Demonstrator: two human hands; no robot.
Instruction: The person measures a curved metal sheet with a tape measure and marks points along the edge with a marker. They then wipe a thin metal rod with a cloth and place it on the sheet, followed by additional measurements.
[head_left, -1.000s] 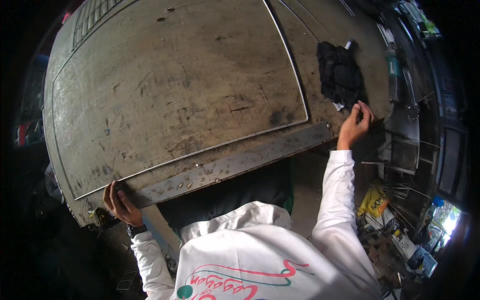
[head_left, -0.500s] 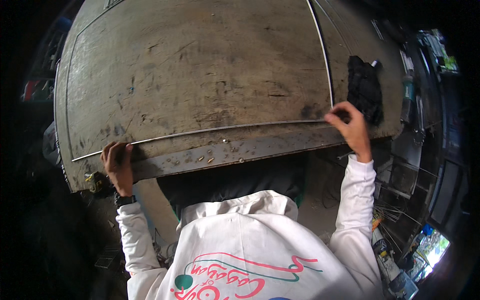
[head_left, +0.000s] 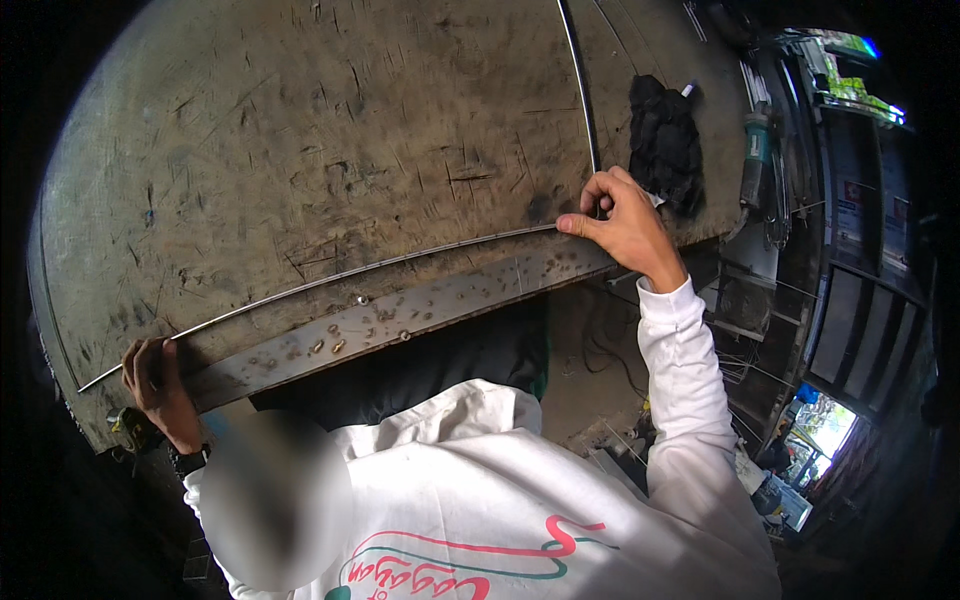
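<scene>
A thin metal rod (head_left: pixel 350 272) lies along the front of a worn wooden tabletop (head_left: pixel 330 130). Near its left end my left hand (head_left: pixel 160 392) has its curled fingers closed on the rod. At the other end, the thumb and fingers of my right hand (head_left: pixel 630 228) pinch the rod's tip, at the corner where a second rod (head_left: pixel 580 90) runs away from me. My right fingers hide the exact joint. A flat metal strip (head_left: pixel 440 306) with brownish spots edges the table just below the rod.
A yellow and black tape measure (head_left: pixel 133 430) sits by my left wrist. Beyond my right hand lies a crumpled black cloth-like item (head_left: pixel 665 140). A teal and dark power tool (head_left: pixel 757 155) stands off the table's right side, near racks. Small bits lie on the metal strip.
The view has turned, so everything appears shifted left. My right hand has settled lower onto the corner, its thumb now against the rod's end. My left hand stays near the rod's left end.
</scene>
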